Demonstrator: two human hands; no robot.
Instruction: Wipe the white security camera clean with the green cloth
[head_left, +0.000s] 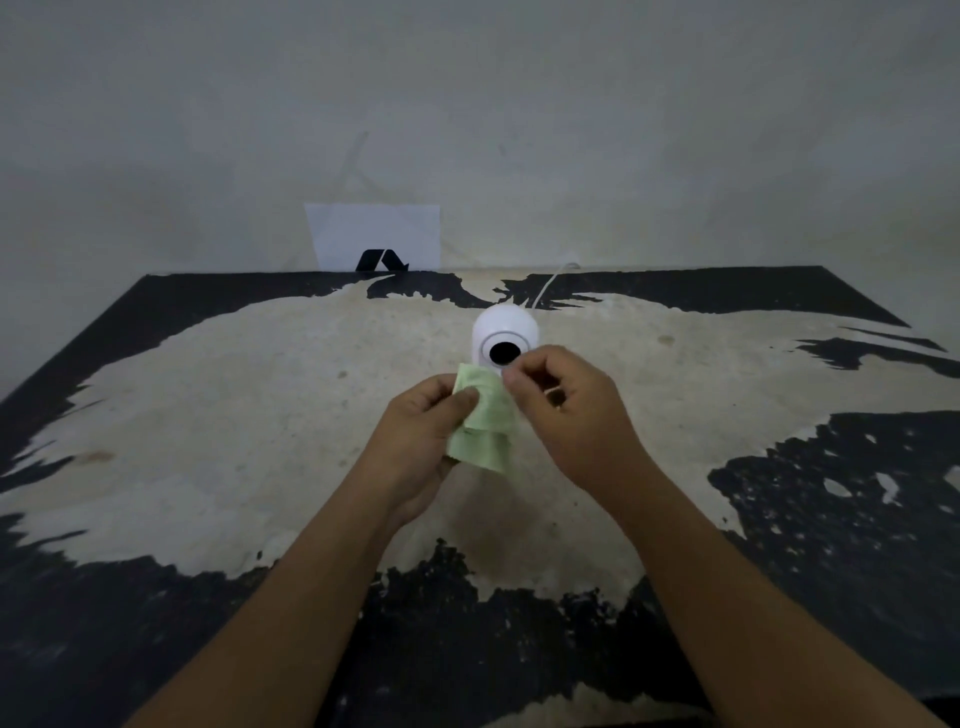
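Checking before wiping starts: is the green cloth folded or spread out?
Folded: the green cloth shows overlapping layers, pinched between left hand and right hand.

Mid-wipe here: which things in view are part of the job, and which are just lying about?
In the job:
green cloth, held by left hand and right hand
white security camera
its white cable

Lying about:
white paper with black mark against the wall
worn table

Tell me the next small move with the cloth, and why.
Probably bring the green cloth forward and up onto the white security camera. Both the left hand and the right hand pinch the cloth just in front of and below the lens, and no cloth yet covers the camera's dome.
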